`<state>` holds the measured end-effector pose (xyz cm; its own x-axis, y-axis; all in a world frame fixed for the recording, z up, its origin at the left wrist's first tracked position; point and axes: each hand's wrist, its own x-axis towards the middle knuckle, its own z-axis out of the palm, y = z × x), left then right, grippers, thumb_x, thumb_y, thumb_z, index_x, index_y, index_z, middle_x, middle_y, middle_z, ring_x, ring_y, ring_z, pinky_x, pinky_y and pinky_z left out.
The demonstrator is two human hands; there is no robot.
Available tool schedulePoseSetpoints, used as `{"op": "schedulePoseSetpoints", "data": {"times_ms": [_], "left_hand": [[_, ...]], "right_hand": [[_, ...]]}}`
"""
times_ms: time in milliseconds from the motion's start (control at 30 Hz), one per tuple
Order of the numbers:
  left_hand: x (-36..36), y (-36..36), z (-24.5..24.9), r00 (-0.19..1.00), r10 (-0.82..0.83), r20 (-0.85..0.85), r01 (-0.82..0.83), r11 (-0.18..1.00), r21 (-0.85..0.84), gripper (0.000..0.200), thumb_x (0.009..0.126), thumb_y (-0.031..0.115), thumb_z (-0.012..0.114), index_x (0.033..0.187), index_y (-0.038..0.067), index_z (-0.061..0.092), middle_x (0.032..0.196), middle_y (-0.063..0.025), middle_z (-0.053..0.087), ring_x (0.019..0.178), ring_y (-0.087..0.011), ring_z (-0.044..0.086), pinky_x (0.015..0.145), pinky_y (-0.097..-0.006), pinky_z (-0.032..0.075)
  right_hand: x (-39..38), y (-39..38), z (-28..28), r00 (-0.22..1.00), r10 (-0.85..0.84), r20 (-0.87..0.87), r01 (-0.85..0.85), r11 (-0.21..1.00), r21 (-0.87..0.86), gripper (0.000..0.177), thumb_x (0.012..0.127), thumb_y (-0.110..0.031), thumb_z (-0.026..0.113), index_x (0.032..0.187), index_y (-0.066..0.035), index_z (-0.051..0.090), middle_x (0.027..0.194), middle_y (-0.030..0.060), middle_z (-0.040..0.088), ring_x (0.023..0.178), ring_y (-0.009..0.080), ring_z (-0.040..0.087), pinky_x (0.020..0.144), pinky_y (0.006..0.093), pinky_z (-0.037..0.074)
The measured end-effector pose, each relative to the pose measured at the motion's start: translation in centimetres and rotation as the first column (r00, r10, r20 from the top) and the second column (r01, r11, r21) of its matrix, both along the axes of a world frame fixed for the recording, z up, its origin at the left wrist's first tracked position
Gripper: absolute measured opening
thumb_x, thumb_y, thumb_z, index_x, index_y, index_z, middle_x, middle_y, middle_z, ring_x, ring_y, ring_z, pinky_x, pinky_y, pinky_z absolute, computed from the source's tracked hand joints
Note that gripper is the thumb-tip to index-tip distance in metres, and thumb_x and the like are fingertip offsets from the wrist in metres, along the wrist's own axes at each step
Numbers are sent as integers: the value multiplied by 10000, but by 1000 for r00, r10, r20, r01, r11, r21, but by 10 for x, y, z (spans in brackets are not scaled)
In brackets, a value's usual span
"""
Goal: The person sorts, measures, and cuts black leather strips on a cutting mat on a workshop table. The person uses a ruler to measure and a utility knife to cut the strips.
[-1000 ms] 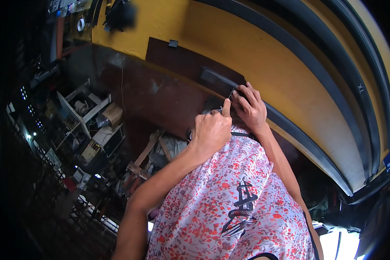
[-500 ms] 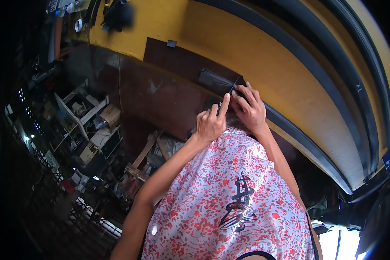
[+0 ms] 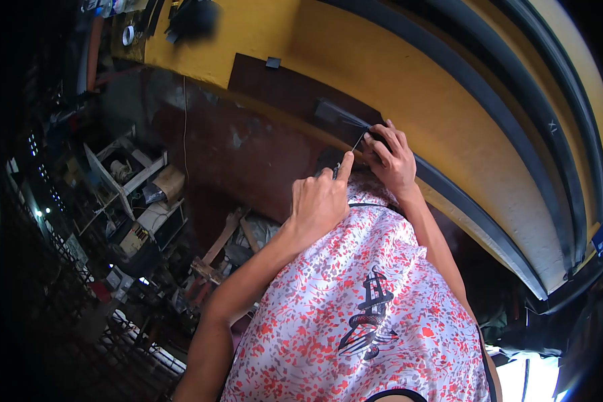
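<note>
My left hand (image 3: pixel 320 201) is closed around a thin, dark-bladed tool (image 3: pixel 359 141), its index finger stretched along the blade. The handle is mostly hidden in the palm. Just to the right, my right hand (image 3: pixel 392 161) pinches the end of a shiny dark strip (image 3: pixel 338 114) close to the blade tip. This strip lies over a dark brown sheet (image 3: pixel 281 84) at the edge of the yellow table (image 3: pixel 261 30). On the same sheet, further left, sits a small grey square piece (image 3: pixel 273 63).
Long curved black strips (image 3: pixel 516 134) lie across the yellow surface on the right. A roll of tape (image 3: pixel 128 35) and a dark bundle (image 3: pixel 193 21) are at the far left end. Below stands a cluttered wooden shelf (image 3: pixel 130 181), with wooden pieces (image 3: pixel 224 238) nearer my left arm.
My left hand has tilted and drawn slightly down and back with the blade. My right hand keeps its pinch, shifted slightly right in view. The whole view has moved a little.
</note>
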<state>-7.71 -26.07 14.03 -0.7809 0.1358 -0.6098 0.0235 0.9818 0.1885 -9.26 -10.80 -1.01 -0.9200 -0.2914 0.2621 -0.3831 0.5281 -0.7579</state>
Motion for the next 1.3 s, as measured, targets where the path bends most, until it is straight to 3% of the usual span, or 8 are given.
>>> {"op": "schedulePoseSetpoints", "data": {"times_ms": [300, 833, 933, 1100, 1300], "left_hand": [[-16, 6, 0, 993, -49, 105, 49, 999, 0, 631, 738, 83, 595, 1364, 15, 547, 755, -216, 680, 601, -362, 680, 579, -475, 555], [-14, 14, -32, 994, -48, 100, 47, 999, 7, 663, 777, 77, 585, 1421, -24, 465, 822, -259, 676, 607, -347, 692, 543, -456, 554], [6, 5, -53, 998, -53, -20, 53, 998, 27, 684, 782, 73, 587, 1445, -13, 441, 810, -226, 664, 578, -320, 680, 511, -422, 546], [35, -13, -91, 932, 32, -360, 59, 970, 238, 699, 783, 56, 601, 1463, 27, 440, 759, -147, 615, 522, -273, 636, 481, -370, 540], [13, 0, -56, 974, 65, -218, -28, 985, 171, 669, 790, 67, 583, 1449, 52, 468, 770, -173, 634, 572, -315, 665, 535, -426, 557]], "right_hand": [[0, 1, 3, 1000, 2, 18, -1, 1000, -11, 333, 678, -11, 763, 991, -82, 673, 1095, 80, 634, 1004, 295, 628, 987, 432, 534], [-4, 2, 8, 995, 29, 93, -27, 999, -23, 364, 651, -17, 776, 1001, -72, 693, 1108, 78, 639, 983, 278, 623, 1009, 452, 523], [-4, 2, 8, 995, 28, 93, -26, 999, -24, 365, 646, -13, 782, 996, -76, 695, 1110, 75, 639, 983, 277, 623, 1006, 453, 525], [1, 0, 6, 998, 17, 60, -16, 1000, -9, 364, 647, -8, 784, 992, -85, 696, 1116, 79, 639, 985, 285, 623, 1001, 457, 526], [-1, 1, 3, 999, 32, 41, -32, 999, 7, 393, 639, -9, 782, 1011, -88, 683, 1139, 90, 623, 992, 306, 615, 1010, 462, 516]]}}
